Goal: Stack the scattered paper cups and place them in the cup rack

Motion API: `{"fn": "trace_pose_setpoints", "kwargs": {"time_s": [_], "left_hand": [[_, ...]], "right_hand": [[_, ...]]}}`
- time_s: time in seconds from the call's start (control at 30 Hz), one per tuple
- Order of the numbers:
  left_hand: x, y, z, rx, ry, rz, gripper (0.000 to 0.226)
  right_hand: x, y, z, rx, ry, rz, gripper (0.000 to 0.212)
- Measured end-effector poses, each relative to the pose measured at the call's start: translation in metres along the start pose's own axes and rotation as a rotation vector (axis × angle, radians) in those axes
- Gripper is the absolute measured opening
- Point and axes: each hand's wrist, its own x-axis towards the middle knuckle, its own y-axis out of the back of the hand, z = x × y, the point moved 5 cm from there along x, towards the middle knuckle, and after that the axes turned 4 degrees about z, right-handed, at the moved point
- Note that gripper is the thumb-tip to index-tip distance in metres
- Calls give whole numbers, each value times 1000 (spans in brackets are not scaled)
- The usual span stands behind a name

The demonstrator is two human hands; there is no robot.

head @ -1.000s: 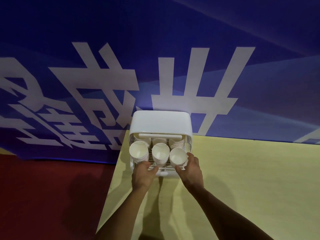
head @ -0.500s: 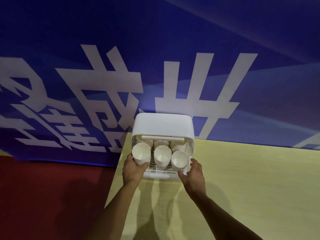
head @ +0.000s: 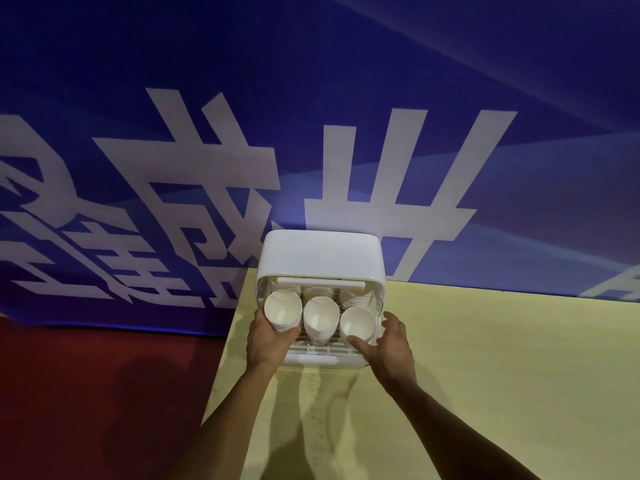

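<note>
Sitting at the far left corner of the pale yellow bench [head: 485, 358]: a white cup rack [head: 322, 258] with a rounded hood and a slotted tray floor, backing onto a blue banner [head: 311, 98] with large white characters. Filling the front row of the rack: three stacks of white paper cups, mouths tipped toward the camera, namely a left stack [head: 282, 310], a middle stack [head: 321, 318] and a right stack [head: 357, 323], standing just beside one another. Showing dimly behind them under the hood: more stacked cups [head: 356, 299].

Wrapping around the left stack from below and from the outer side: the left hand [head: 266, 341], fingers [head: 291, 332] curling narrowly against the cup wall, holding it. Reaching in at the rack's front right corner: the right hand [head: 389, 344], fingers spreading wide, thumb touching the lower edge of the right stack, the other fingertips [head: 389, 315] hovering by the clear side panel, gripping nothing.

Lying to the left of the bench: a dark red floor [head: 86, 393]. Falling across the bench beneath both forearms: soft shadows.
</note>
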Motion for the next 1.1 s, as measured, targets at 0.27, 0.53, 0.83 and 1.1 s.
{"fn": "trace_pose_setpoints", "kwargs": {"time_s": [0.27,0.53,0.83,1.1], "left_hand": [[5,21,6,-14,-22,-33,100],[3,41,32,-11,-159,13,79],[-16,41,40,47,-190,-41,61],[-27,51,27,15,-134,-76,49]], "right_hand": [[11,14,-16,98,7,77,95],[16,24,-48,111,124,148,53],[7,20,-49,73,101,113,62],[-7,16,-39,62,62,108,66]]}}
